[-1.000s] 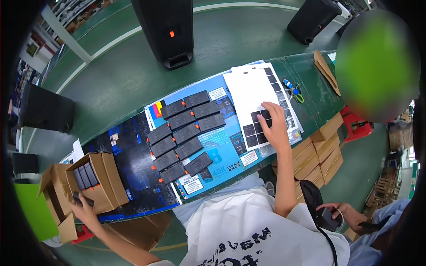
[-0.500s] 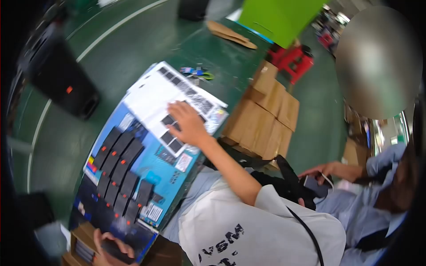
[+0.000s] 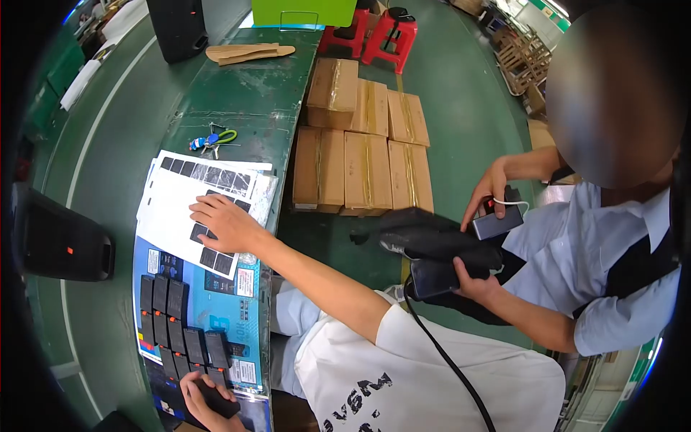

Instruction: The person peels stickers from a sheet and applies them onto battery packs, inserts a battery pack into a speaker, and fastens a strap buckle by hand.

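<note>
Sheets (image 3: 169,205) between packs (image 3: 176,333) and keys (image 3: 213,139), on table (image 3: 252,86)

The sheet (image 3: 169,205) is white with black squares (image 3: 209,257), the packs (image 3: 177,299) orange-tipped black

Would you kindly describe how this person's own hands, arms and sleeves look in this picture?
The right hand and left hand are ungloved; the right forearm is bare below a short white sleeve. The white shirt carries dark lettering, and a black cord crosses it.
</note>
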A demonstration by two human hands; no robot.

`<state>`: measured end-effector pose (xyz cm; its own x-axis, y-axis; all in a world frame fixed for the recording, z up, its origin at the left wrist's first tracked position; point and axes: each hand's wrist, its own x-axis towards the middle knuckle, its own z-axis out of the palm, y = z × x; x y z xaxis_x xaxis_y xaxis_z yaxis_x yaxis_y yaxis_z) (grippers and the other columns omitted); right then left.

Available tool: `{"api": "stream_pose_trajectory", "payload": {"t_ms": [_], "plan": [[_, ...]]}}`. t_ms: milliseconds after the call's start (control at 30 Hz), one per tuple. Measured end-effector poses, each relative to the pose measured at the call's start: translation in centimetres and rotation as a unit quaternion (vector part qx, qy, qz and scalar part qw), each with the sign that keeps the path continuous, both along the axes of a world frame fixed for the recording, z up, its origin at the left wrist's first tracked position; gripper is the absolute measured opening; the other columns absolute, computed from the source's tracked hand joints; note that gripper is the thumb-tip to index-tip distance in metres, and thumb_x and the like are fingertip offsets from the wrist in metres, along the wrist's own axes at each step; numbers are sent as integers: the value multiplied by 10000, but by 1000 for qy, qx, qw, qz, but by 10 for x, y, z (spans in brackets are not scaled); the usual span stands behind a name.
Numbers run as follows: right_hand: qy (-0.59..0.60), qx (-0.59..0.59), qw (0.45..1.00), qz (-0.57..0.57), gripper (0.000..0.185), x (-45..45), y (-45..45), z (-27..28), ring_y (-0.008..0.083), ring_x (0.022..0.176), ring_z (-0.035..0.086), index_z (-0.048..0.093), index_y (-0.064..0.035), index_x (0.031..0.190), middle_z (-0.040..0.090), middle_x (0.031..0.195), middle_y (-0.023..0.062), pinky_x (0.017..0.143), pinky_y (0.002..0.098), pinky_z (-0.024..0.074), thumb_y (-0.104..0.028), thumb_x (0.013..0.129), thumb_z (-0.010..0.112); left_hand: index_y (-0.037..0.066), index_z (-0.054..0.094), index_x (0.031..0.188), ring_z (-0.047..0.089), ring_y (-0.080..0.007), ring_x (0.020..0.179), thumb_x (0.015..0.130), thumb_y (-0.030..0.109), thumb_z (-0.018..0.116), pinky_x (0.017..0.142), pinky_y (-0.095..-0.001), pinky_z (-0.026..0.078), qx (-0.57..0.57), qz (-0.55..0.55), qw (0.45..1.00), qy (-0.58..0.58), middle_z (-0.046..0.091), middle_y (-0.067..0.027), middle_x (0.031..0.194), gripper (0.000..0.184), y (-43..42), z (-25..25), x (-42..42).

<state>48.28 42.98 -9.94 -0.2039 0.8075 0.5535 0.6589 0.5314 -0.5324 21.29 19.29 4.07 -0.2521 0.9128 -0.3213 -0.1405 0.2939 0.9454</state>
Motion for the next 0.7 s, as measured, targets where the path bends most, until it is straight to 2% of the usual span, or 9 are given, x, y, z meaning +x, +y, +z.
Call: {"api": "stream_pose_trajectory", "payload": {"t_ms": [67,133,167,300,400,433,500,600,700], "plan": [[12,6,1000,0,407,0,2,-3,335,1398,513,670,-5,1232,636,1403,152,1220,464,361,-226,894,714,69,583,1258,535,-108,642,1123,313,516,517,-242,422,11,-3,999,51,561,-47,938,286,7,-9,4],[33,60,998,-10,262,-1,4,-7,343,1263,592,680,-8,1088,673,1246,158,1130,451,449,-127,856,710,67,584,1247,540,-108,656,1120,315,521,525,-241,424,11,3,999,36,571,-50,948,286,9,-7,14],[34,63,997,-11,262,-1,4,-7,343,1263,592,680,-8,1088,673,1246,158,1130,451,449,-127,856,710,65,584,1237,544,-108,670,1117,316,526,533,-241,426,15,13,1000,16,580,-54,958,285,13,-3,24],[62,69,996,-14,134,1,1,-1,323,1055,638,658,-14,922,651,1035,133,944,402,532,-30,796,699,55,574,1164,547,-142,562,1110,307,530,475,-267,427,35,-20,999,-11,616,-102,853,262,20,-4,42],[55,60,997,-13,296,1,-2,0,337,1175,612,677,-2,1082,665,1165,154,1051,437,485,-152,835,743,66,593,1166,557,-134,571,1102,323,538,493,-262,436,44,-66,997,-2,619,-83,860,271,18,-9,64],[20,30,999,-4,423,4,-2,-1,355,1254,586,674,9,1177,661,1280,174,1106,469,449,-245,852,766,58,604,1155,560,-142,571,1093,335,554,490,-275,459,35,-64,997,-4,626,-81,837,288,15,-13,73],[27,-14,999,21,528,6,3,-15,387,1277,592,672,25,1260,672,1331,190,1114,514,448,-302,857,769,40,623,1118,583,-163,520,1064,348,604,463,-313,485,11,-74,997,-10,645,-80,809,314,9,-13,87],[-38,38,999,-4,515,1,9,-26,361,1299,583,685,-11,1271,670,1360,153,1131,499,436,-348,889,758,43,598,1136,635,-236,514,1091,252,581,443,-347,491,7,-85,992,-98,665,-143,870,215,7,-19,90],[-79,14,997,2,490,4,5,-4,326,1280,581,679,-34,1283,655,1389,103,1118,464,438,-351,915,750,33,595,1135,655,-232,559,1114,255,545,496,-327,507,3,-116,987,-114,664,-142,922,228,9,-21,88]]}}
